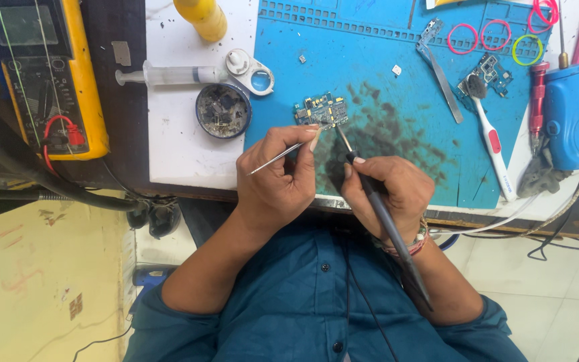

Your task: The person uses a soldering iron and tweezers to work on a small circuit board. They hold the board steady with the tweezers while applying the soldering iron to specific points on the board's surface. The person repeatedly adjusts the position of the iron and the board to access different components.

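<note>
On the blue mat [397, 134], left hand [277, 175] pinches tweezers [277, 156], right hand [389, 184] grips a soldering iron [376, 201] over the light, fragile circuit board [321, 110], likely best held by its edges

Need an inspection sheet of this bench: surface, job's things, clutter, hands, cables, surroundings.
Surface: blue mat, dark stains, on white table.
Job's things: circuit board on mat; soldering iron; tweezers.
Clutter: syringe, round tin, toothbrush, rubber bands, multimeter.
Hands: left hand grips tweezers; right hand grips iron, tip at board.
Cables: black cable off the table edge.
Surroundings: tiled floor.
</note>
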